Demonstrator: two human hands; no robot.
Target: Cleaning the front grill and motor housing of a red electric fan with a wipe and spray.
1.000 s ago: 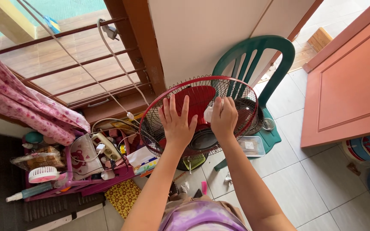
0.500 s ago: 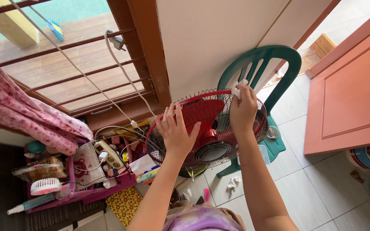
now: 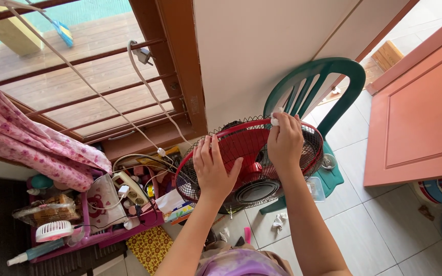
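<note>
- At the left edge of the frame, one pink floral curtain (image 3: 31,143) hung over one pink tray (image 3: 90,240) crowded with small things: one little white hand fan (image 3: 52,231), one clear bag of snacks (image 3: 44,210) and one white power strip (image 3: 129,188).
- Across the upper left, one brown barred window frame (image 3: 170,61) ran, with two white cords (image 3: 149,92) slanting down toward the tray.
- Left of centre, the left hand (image 3: 212,171) lay flat on the wire grille, fingers spread and straight, gripping nothing.
- In the centre stood one red fan (image 3: 246,153) with a dark wire cage, its rim red and its round hub facing the camera, tipped against the seat of the chair.
- Just right of centre, the right hand (image 3: 284,143) sat at the top rim of the fan, fingers pinched on one small white cloth (image 3: 275,119) pressed to the grille.
- Behind the fan, one green plastic chair (image 3: 328,76) stood against the white wall (image 3: 262,46).
- Below, the tiled floor (image 3: 379,225) held two crumpled white scraps (image 3: 279,222) and one small pink piece (image 3: 247,235); open tile lay to the lower right.
- At the right edge, one salmon door (image 3: 420,117) closed that side.
</note>
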